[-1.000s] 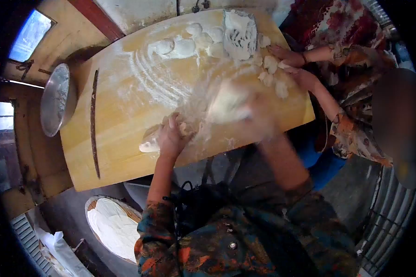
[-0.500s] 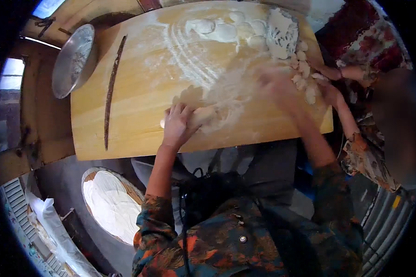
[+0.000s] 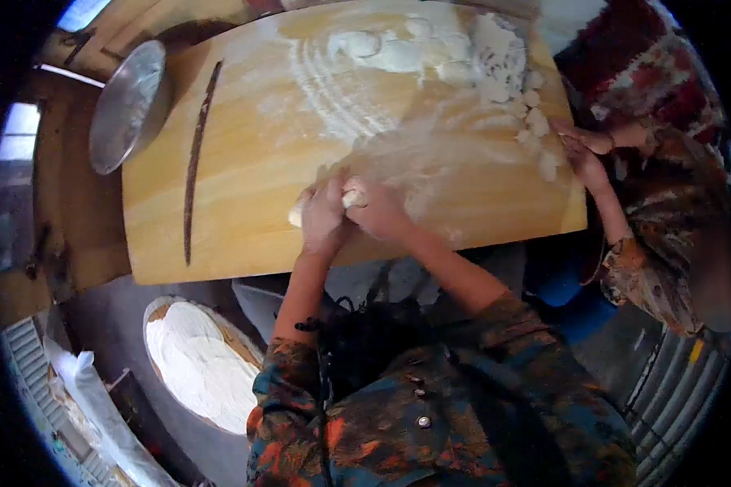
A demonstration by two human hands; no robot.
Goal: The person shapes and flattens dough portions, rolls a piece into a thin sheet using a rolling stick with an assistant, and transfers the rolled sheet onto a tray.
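A piece of pale dough [image 3: 296,214] lies near the front edge of the wooden board [image 3: 252,178]. My left hand [image 3: 325,217] is wrapped over it, and one end sticks out to the left of the fingers. Close against it, my right hand [image 3: 379,213] grips the dough's other end, where a small whitish bit shows between the two hands. The fingers partly hide the dough's middle. Loose flour dusts the wood just beyond both hands.
Flattened dough rounds [image 3: 365,47] and a floury pile [image 3: 499,61] lie at the back, with small dough pieces [image 3: 536,122] near a co-worker's hands [image 3: 585,150]. A dark thin stick [image 3: 196,162] and metal bowl [image 3: 130,105] are at left. A flour-covered round tray [image 3: 248,349] sits below.
My right hand has come back from the right side of the board to the dough beside my left hand. The co-worker's hands have shifted slightly away from the small pieces.
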